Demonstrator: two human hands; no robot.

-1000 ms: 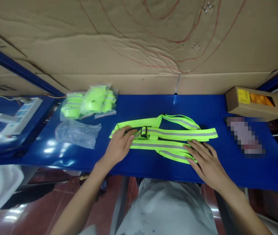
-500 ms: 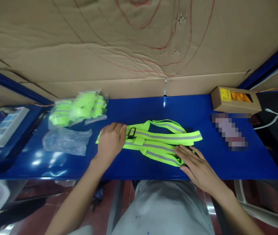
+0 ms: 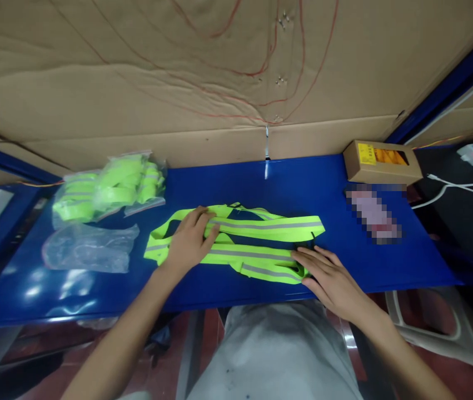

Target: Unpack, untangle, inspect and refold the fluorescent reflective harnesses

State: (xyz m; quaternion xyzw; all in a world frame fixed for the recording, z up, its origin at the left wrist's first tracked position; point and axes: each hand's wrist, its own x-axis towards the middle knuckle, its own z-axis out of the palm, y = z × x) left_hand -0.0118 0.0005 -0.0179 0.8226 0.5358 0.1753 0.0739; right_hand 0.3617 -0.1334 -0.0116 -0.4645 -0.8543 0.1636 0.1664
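Observation:
A neon yellow-green reflective strap harness with grey stripes lies loosely folded on the blue table. My left hand grips its upper band near the left end, fingers curled over the band and thumb along the lower side. My right hand rests with outstretched fingers on the right end of the lower bands, pressing lightly on them. A dark buckle piece shows just above the right fingertips. Part of the harness's left loop is hidden under my left hand.
Clear bags of folded yellow-green straps stand at the back left, with a flattened clear plastic bag in front. At the right are a cardboard box with a window and a pixelated flat object. White cables lie beyond. Cardboard walls the back.
The harness's upper band has shifted away from the lower bands, opening a gap, and its left loop has spread. My left hand has shifted onto the upper band. The view has turned slightly right.

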